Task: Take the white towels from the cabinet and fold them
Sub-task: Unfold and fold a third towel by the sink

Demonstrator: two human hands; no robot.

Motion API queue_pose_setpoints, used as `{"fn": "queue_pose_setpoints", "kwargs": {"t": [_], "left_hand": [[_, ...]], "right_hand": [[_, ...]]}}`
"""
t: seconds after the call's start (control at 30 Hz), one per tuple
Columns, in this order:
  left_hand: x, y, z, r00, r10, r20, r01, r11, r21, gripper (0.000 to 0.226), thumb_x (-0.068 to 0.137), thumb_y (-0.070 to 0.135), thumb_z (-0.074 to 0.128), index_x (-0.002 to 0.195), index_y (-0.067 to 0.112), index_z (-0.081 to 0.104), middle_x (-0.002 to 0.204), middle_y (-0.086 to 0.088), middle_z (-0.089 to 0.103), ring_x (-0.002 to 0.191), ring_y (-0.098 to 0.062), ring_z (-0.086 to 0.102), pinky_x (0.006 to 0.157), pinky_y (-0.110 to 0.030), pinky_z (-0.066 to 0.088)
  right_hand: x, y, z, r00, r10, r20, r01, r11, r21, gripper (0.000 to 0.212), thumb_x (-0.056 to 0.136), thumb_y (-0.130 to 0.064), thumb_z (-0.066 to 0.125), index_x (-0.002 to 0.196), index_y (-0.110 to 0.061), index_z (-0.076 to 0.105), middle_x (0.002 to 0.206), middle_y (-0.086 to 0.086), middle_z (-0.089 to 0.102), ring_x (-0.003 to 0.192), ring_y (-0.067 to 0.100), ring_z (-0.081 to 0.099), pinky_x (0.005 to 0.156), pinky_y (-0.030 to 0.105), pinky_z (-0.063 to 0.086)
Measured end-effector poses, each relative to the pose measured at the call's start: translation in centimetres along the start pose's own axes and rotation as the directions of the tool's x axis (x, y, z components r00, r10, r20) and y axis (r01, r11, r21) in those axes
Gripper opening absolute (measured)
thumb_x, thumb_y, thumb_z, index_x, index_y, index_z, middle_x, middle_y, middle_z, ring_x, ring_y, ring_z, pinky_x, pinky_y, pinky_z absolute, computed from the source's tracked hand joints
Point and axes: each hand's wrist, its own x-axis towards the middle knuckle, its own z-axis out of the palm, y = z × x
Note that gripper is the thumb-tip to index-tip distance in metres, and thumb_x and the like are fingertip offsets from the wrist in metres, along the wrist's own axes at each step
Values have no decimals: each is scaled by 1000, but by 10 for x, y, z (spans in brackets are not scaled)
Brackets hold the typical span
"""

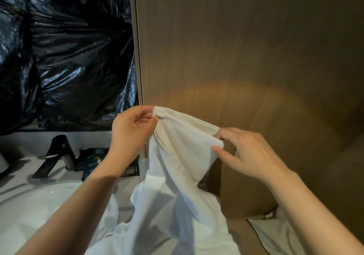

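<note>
The white towel (pixel 177 166) hangs in front of me, held up by its top edge, with the rest falling in loose folds down to the bottom of the view. My left hand (pixel 134 130) pinches one upper corner between thumb and curled fingers. My right hand (pixel 250 152) pinches the edge further along, thumb under and fingertips over, a little lower than the left. The stretch between my hands sags slightly.

Behind the towel stands the brown wooden cabinet panel (pixel 246 48), close up and filling the right side. A second white cloth (pixel 275 233) lies low on the right, partly hidden by my right forearm. To the left, crumpled black plastic sheeting (pixel 69 48) covers the wall above the counter. Below it are a dark faucet (pixel 57 154), some dark packets (pixel 92 162) just beside it, and a white sink basin (pixel 39 205), which my left forearm and the hanging towel partly cover.
</note>
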Motion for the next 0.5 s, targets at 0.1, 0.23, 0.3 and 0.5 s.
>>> {"fn": "queue_pose_setpoints", "kwargs": {"t": [0.1,0.23,0.3,0.5], "left_hand": [[23,18,-3,995,98,-30,-97,995,37,17,87,7,68,100,18,69,84,9,67,69,7,61,68,-4,48],[47,38,-9,981,168,-93,-165,986,39,21,87,8,67,101,24,66,84,19,65,72,13,62,66,-1,45],[55,47,-13,973,197,-120,-196,980,19,23,87,7,67,100,26,66,84,19,66,73,13,62,66,-1,44],[74,70,-23,954,257,-157,-263,965,-20,25,88,7,65,98,30,65,87,15,67,78,7,64,71,-3,46]], "right_hand": [[26,6,-34,992,-65,-107,56,995,-86,25,93,-57,40,94,-36,53,83,-18,57,63,4,55,50,18,44],[56,7,-68,966,-93,-239,58,987,-149,22,93,-53,48,87,-32,52,80,-15,55,65,6,55,55,29,54],[67,6,-78,952,-107,-286,64,986,-156,24,95,-52,48,92,-29,56,86,-12,58,72,9,57,60,30,55],[88,4,-100,920,-101,-377,57,990,-127,40,93,-61,34,101,-31,58,95,-15,55,79,2,55,67,14,44]]}}
